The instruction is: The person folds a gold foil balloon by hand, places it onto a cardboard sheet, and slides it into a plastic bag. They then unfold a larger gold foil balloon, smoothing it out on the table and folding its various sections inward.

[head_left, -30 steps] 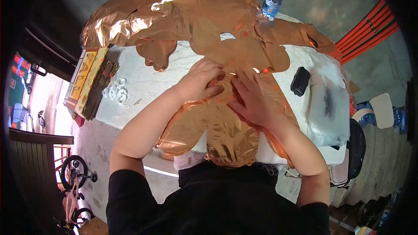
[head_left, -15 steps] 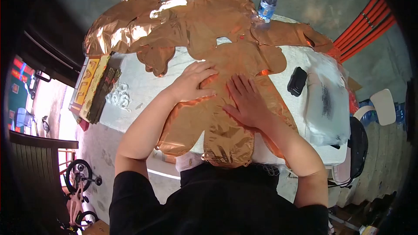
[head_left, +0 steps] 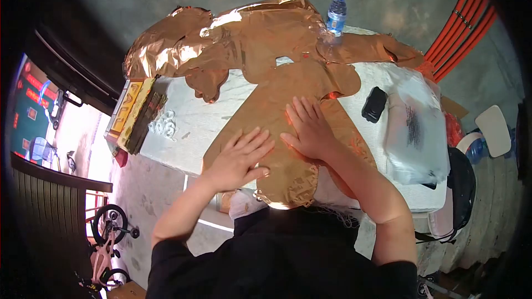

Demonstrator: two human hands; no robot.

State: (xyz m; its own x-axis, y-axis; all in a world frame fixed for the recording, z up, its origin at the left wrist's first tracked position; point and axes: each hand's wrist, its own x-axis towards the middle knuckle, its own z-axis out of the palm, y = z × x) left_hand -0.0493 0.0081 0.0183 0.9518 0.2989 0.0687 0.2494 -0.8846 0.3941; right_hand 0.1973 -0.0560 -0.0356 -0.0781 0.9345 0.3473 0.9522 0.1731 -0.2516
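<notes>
A large copper-coloured foil balloon [head_left: 277, 91], flat and uninflated, is spread over the white-covered table [head_left: 188, 105]. My left hand [head_left: 238, 158] lies flat on its lower left part, fingers spread. Flat on the middle of the foil rests my right hand [head_left: 307, 130], with its fingers stretched out. Neither hand grips anything. Wrinkled foil reaches to the table's far edge, and a narrow lower strip hangs toward my lap.
A water bottle [head_left: 337, 14] stands at the far edge on the foil. To the right lie a black case [head_left: 374, 104] and clear plastic bags [head_left: 413, 133]. Boxes [head_left: 130, 116] and white string coils [head_left: 163, 124] sit left. Red pipes [head_left: 463, 27] lie beyond.
My left hand has slid down and toward me over the foil, and the lower left part lies smoother. My right hand stays nearly in place. The view has shifted slightly.
</notes>
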